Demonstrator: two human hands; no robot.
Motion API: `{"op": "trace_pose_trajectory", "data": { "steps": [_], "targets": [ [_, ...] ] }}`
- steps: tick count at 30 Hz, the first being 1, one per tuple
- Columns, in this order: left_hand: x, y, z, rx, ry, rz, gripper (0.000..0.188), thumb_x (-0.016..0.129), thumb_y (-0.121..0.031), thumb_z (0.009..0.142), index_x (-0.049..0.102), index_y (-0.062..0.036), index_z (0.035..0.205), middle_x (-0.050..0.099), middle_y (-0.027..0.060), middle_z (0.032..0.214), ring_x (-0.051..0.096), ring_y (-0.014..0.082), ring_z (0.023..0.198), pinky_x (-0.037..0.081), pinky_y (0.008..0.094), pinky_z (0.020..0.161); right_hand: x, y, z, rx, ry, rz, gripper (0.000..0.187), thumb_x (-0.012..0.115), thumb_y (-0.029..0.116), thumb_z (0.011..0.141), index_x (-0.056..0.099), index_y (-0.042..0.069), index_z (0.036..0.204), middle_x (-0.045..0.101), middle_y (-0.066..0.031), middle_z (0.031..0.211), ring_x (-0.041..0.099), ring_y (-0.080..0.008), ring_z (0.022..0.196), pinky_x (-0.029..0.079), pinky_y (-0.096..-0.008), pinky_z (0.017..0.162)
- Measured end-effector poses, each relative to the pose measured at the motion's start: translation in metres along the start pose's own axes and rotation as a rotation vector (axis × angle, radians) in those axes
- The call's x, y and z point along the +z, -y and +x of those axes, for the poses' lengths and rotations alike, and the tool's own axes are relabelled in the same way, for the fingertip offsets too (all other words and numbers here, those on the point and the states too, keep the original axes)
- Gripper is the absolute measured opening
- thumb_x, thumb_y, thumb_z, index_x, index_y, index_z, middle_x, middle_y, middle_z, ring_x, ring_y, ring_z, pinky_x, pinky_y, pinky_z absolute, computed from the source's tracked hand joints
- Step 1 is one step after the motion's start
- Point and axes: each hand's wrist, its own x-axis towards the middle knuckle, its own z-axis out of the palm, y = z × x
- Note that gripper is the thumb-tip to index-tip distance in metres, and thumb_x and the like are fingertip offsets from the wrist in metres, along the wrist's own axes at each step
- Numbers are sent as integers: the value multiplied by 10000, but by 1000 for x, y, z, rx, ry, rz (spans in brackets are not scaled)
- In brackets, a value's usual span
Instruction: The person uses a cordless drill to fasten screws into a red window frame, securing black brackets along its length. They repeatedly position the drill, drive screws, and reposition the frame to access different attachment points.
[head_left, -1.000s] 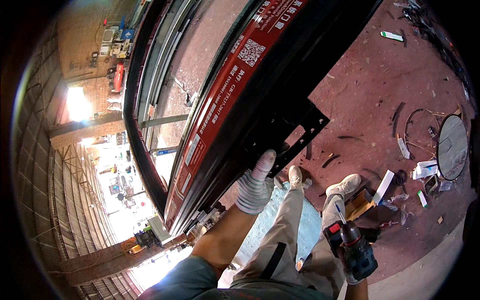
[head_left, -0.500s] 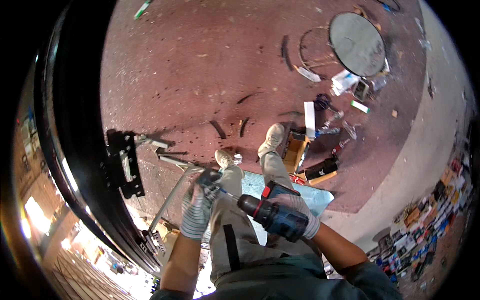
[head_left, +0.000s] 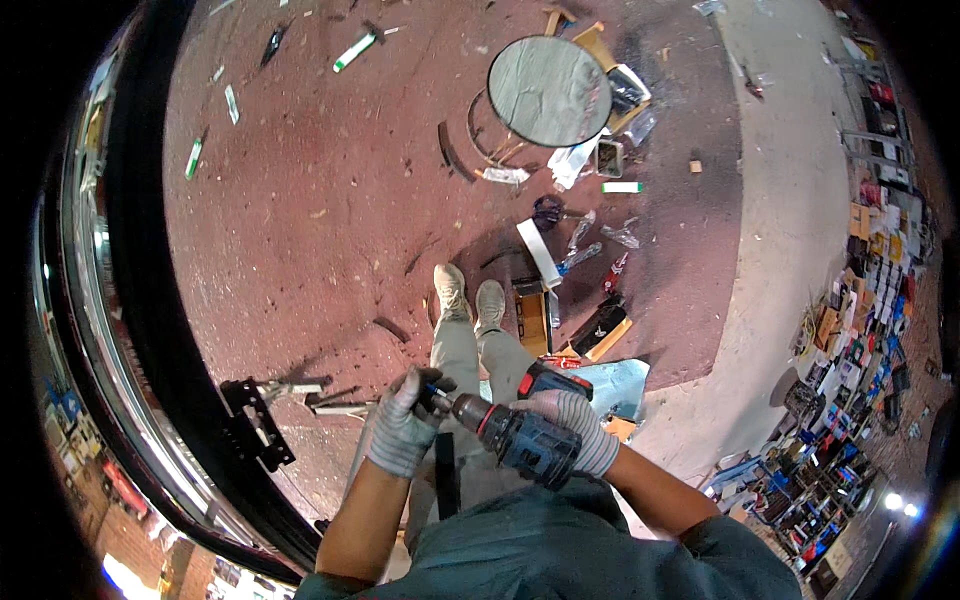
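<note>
My right hand [head_left: 572, 418], in a striped knit glove, is wrapped round the grip of a blue and black cordless drill [head_left: 535, 444] with a red ring behind its chuck. The drill lies across my lap area, its chuck pointing left. My left hand [head_left: 400, 430], gloved alike, is closed just ahead of the chuck. Its fingers pinch a small dark piece [head_left: 432, 397] with a bit of blue on it; its kind cannot be made out. The fingers hide most of the gap between this piece and the chuck.
A long black beam [head_left: 150, 260] runs along my left, with a perforated black bracket [head_left: 257, 423] beside it. Ahead on the red floor are a round-topped stool [head_left: 550, 91], an open cardboard box [head_left: 531, 322] and loose wrappers. Many small goods [head_left: 850, 350] line the right.
My view and body have turned, so the stool and box appear further left. My feet are closer together. The drill's chuck has come nearer to my left hand's fingers.
</note>
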Motion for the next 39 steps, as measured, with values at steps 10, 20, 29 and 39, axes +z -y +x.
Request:
{"op": "trace_pose_trajectory", "data": {
  "steps": [10, 20, 29, 39],
  "targets": [
    [136, -54, -27, 5, 291, 32, 277, 654, -305, 872, 631, -31, 908, 645, 78, 851, 628, 229, 819, 526, 347, 705, -72, 127, -39, -159, -349, -408, 348, 677, 192, 722, 636, 118, 1059, 608, -118, 719, 626, -280, 695, 480, -365, 631],
    [249, -27, 47, 151, 39, 596, 384, 566, -293, 932, 559, 22, 1150, 645, 107, 899, 601, 160, 716, 509, 280, 638, -179, 13, -102, 93, -551, 281, 382, 621, 207, 865, 549, 52, 1207, 634, -35, 1040, 628, -154, 916, 517, -293, 864],
    [369, 120, 220, 206, -72, 1007, 328, 597, -262, 903, 632, 3, 1093, 682, 97, 934, 650, 152, 792, 513, 268, 695, -386, -154, -117, 164, -877, 98, 367, 683, 331, 837, 595, 69, 1079, 620, -96, 1008, 601, -236, 894, 495, -361, 787],
    [386, 254, 555, 358, -35, 1880, 378, 591, -346, 832, 678, -44, 1042, 689, 176, 873, 672, 286, 810, 512, 353, 750, -565, -258, 7, 230, -1333, 856, 199, 709, 143, 792, 599, 101, 952, 538, 27, 762, 516, -97, 638, 456, -259, 627]
  ]
}}
